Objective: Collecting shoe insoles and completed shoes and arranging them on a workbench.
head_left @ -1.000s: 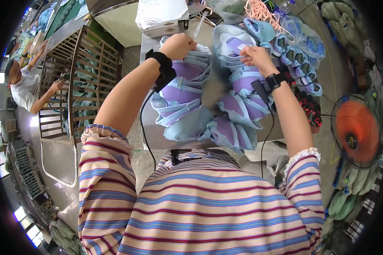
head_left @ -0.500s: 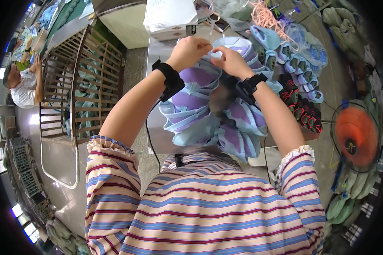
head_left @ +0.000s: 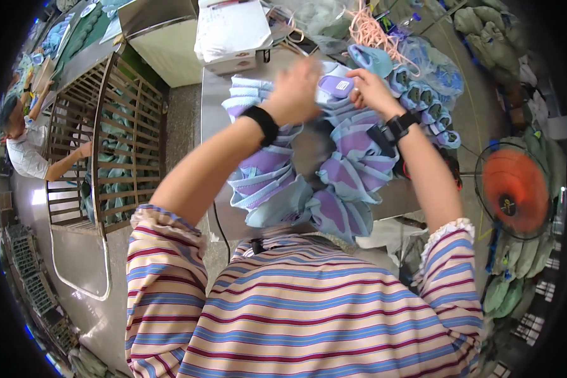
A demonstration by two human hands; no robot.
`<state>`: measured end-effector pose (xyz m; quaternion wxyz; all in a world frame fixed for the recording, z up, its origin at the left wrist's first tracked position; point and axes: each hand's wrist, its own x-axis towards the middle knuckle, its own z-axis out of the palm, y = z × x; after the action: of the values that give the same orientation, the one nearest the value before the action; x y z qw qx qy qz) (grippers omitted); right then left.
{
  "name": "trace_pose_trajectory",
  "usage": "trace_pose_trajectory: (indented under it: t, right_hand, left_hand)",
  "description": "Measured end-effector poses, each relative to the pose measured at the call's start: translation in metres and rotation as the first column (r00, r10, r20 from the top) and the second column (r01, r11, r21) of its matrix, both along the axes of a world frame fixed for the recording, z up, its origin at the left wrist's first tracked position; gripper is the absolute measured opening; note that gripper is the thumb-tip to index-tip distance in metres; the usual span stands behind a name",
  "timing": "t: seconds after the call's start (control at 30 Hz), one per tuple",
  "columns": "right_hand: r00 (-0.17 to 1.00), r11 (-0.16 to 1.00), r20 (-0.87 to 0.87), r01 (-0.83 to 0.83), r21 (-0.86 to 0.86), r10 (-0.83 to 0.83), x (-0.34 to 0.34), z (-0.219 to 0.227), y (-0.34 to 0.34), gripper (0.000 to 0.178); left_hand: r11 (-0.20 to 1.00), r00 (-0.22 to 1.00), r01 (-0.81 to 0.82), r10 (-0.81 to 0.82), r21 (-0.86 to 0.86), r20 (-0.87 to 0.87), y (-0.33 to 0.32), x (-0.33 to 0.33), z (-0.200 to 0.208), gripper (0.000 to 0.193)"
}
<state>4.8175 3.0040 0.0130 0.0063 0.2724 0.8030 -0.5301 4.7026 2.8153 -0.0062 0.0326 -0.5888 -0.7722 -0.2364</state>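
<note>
Light-blue and purple shoe uppers (head_left: 353, 167) lie overlapping in a ring on a metal table (head_left: 214, 104). At the far side of the ring, my right hand (head_left: 373, 93) has its fingers closed on the edge of one shoe upper (head_left: 335, 87), whose purple tongue bears a white label. Just left of it, above the ring, is my left hand (head_left: 294, 94). Motion smears its fingers, so their state and anything in them cannot be made out. Both wrists wear black straps.
A white box (head_left: 232, 31) stands at the table's far left. Pink laces (head_left: 373, 31), clear plastic bags and stuffed blue shoe pieces (head_left: 422, 104) crowd the far right. An orange fan (head_left: 515, 189) is at right. Another person (head_left: 28, 151) stands by a slatted cart (head_left: 123, 138) at left.
My hands have moved apart: the right now grips the upper with the labelled tongue, while the left is in fast motion. The view has shifted slightly rightward, and the other person's arm has moved.
</note>
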Motion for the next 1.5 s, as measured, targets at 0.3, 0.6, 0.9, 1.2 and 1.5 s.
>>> trace_pose_trajectory:
  t: [0.3,0.6,0.9,1.2,1.5]
  right_hand:
    - [0.653,0.949,-0.699,0.105,-0.299,-0.292,0.041,0.093,-0.051,0.012]
    - [0.677,0.967,-0.698,0.236,-0.093,-0.232,0.140,0.179,-0.020,0.022]
    - [0.944,0.928,-0.035,-0.329,-0.175,0.329,0.246,0.027,-0.096,0.058]
    - [0.768,0.573,0.260,-0.619,0.537,0.585,0.188,-0.009,-0.163,0.077]
    - [0.785,0.574,0.323,-0.611,0.545,0.529,0.206,-0.041,-0.214,0.081]
  left_hand:
    - [0.986,0.975,0.133,-0.113,-0.099,0.191,0.077,0.061,-0.058,0.047]
    - [0.948,0.951,0.055,0.046,-0.314,0.305,0.082,0.054,-0.071,0.039]
    - [0.848,0.928,0.373,-0.349,-0.377,0.132,-0.101,0.106,0.047,0.062]
    - [0.888,0.993,-0.075,0.025,-0.453,-0.116,-0.175,0.130,-0.008,0.068]
    - [0.937,0.999,0.020,-0.032,-0.350,-0.031,-0.233,0.059,0.000,0.071]
